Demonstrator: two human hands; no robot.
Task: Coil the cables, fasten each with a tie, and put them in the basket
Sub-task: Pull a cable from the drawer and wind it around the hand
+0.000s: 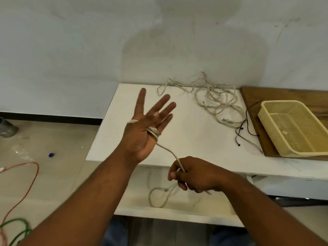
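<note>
My left hand (145, 126) is raised over the white table, palm towards me, fingers straight and spread. A beige cable (167, 150) is wound in a few turns around that palm. From there it runs down to my right hand (190, 174), which pinches it between thumb and fingers. Below my right hand the cable hangs in a loose loop under the table edge. A second beige cable (213, 100) lies tangled at the back of the table. The yellow perforated basket (266, 119) sits empty on a wooden board at the right. Thin black ties (248, 128) lie beside it.
The white table (186, 135) stands against a white wall, with a lower shelf (177, 210) beneath. The wooden board (252, 96) adjoins the table on the right. On the floor at left lie a red cable (33, 178), a green cable (19, 228) and a grey container (7, 128).
</note>
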